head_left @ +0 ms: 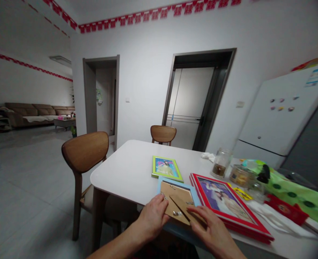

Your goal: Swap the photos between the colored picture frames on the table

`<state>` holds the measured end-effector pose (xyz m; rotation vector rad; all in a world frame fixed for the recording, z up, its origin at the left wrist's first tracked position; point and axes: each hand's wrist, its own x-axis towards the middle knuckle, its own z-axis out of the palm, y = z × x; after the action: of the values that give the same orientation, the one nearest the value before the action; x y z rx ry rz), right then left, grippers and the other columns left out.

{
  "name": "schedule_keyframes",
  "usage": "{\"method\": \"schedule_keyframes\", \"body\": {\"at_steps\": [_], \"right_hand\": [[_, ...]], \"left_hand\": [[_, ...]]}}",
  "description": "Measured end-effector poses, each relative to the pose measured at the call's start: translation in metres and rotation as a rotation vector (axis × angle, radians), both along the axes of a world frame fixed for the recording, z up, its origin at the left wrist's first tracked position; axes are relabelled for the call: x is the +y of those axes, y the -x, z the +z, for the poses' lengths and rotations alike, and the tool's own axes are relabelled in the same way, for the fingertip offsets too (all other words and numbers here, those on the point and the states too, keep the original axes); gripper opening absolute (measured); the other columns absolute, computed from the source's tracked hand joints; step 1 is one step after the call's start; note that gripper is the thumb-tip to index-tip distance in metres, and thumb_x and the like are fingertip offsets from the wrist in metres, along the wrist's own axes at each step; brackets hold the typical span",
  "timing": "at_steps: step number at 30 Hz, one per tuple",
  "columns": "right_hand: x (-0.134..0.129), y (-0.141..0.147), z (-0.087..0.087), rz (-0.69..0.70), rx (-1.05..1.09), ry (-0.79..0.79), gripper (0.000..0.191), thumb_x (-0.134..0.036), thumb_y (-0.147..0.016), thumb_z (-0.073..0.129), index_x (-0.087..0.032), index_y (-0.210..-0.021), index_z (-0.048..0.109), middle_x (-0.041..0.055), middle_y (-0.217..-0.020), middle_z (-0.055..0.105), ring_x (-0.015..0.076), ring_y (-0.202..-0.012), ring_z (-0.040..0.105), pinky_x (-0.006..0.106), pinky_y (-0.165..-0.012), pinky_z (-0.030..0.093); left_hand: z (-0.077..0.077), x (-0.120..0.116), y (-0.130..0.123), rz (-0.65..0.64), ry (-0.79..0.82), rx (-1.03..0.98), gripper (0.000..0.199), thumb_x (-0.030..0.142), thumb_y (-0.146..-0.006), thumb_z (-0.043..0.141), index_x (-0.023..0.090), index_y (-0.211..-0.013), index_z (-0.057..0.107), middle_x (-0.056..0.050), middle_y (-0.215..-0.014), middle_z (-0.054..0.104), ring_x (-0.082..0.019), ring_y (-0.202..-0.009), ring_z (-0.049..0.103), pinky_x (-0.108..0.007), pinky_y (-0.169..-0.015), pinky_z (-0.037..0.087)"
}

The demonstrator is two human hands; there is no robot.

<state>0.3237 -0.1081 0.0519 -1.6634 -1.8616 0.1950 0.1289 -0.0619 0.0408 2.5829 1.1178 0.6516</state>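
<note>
A light blue picture frame point(162, 184) lies face down at the near edge of the table, its brown backing board point(166, 190) and small metal clips showing. A narrow stand leg point(179, 207) slants across the board. My left hand point(154, 214) is closed on the frame's left near side, fingertips beside a clip. My right hand point(206, 225) grips the near right side, fingers over the board near the stand leg and thumb below. Beyond it a green picture frame point(167, 169) lies face up. Red picture frames point(227, 201) lie stacked just right of my right hand.
On the white table point(123, 169), a glass jar point(222, 163) with dark liquid, a lidded container point(240, 176), a green dotted bag point(288, 194) and a red cloth item point(285, 208) crowd the right side. Wooden chairs stand at the left point(86, 153) and far side point(163, 133).
</note>
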Motion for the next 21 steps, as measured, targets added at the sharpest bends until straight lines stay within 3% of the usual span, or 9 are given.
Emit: {"method": "schedule_keyframes", "body": {"at_steps": [5,10,14,18,21], "right_hand": [[0.003,-0.013,-0.027,-0.049,-0.093,-0.012,0.03,-0.029,-0.064,0.049,-0.018,-0.087,0.064,0.0091,-0.092,0.061,0.0209,-0.089,0.055,0.033,-0.083,0.042],[0.019,-0.004,-0.046,-0.07,-0.197,-0.077,0.032,-0.025,-0.066,0.048,-0.014,-0.09,0.064,0.0118,-0.092,0.059,0.0219,-0.088,0.053,0.035,-0.082,0.041],[0.025,0.012,-0.045,-0.028,-0.258,-0.104,0.031,-0.024,-0.07,0.046,-0.017,-0.094,0.063,0.0112,-0.095,0.058,0.022,-0.09,0.051,0.035,-0.082,0.04],[0.023,0.029,-0.036,0.06,-0.308,-0.087,0.029,-0.029,-0.076,0.042,-0.022,-0.098,0.06,0.0099,-0.102,0.055,0.022,-0.094,0.049,0.035,-0.08,0.039],[0.019,0.038,-0.03,0.2,-0.36,-0.078,0.031,-0.032,-0.078,0.04,-0.03,-0.106,0.055,0.0071,-0.115,0.049,0.0226,-0.103,0.043,0.039,-0.085,0.034]], "left_hand": [[-0.009,0.01,-0.009,-0.096,0.06,0.098,0.051,0.039,-0.075,0.055,0.015,-0.118,0.04,-0.012,-0.13,0.036,-0.024,-0.121,0.029,-0.042,-0.099,0.024],[-0.015,0.016,0.002,-0.131,0.09,0.145,0.057,0.051,-0.076,0.047,0.019,-0.122,0.035,-0.012,-0.133,0.031,-0.025,-0.125,0.019,-0.052,-0.097,0.019],[-0.018,0.012,0.017,-0.09,0.043,0.145,0.06,0.053,-0.07,0.054,0.02,-0.117,0.039,-0.011,-0.13,0.036,-0.025,-0.123,0.024,-0.051,-0.098,0.017],[-0.023,0.007,0.029,-0.088,-0.013,0.092,0.039,0.042,-0.07,0.06,0.022,-0.102,0.048,-0.007,-0.123,0.044,-0.021,-0.115,0.037,-0.045,-0.099,0.015],[-0.025,0.006,0.033,-0.044,0.001,0.033,0.031,0.035,-0.072,0.059,0.021,-0.097,0.049,-0.005,-0.113,0.053,-0.019,-0.11,0.042,-0.041,-0.1,0.017]]}}
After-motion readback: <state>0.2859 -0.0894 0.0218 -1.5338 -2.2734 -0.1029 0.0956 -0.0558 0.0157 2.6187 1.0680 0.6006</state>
